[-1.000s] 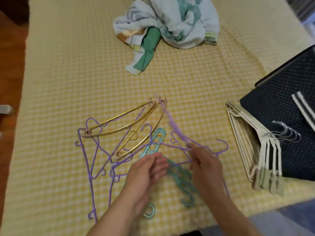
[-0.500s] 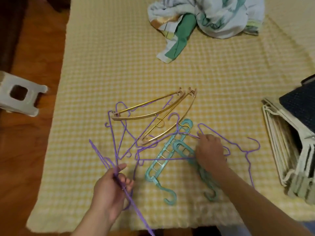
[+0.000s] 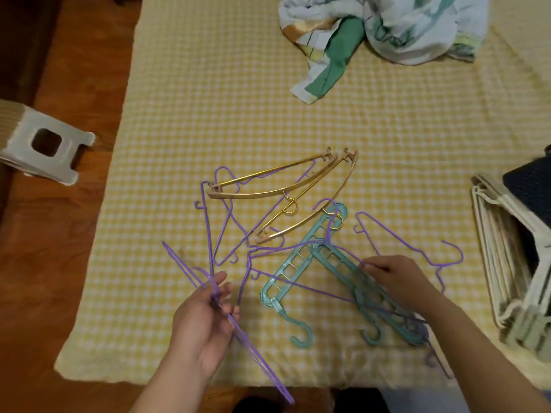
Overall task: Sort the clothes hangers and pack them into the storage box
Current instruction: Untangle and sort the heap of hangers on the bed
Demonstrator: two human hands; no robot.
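Gripping purple hangers (image 3: 229, 320), both hands (image 3: 202, 320); no legible writing.

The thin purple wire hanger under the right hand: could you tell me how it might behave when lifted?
Probably light and springy, since the thin purple wire hanger is slender. It crosses the teal plastic hangers, so it may snag and drag them.

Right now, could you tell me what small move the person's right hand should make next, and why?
Probably lift the thin purple wire hanger that the right hand pinches, easing it up off the teal plastic multi-hole hangers it crosses, then pass it to the left hand, which already grips other purple wire hangers. That would keep the purple ones together.
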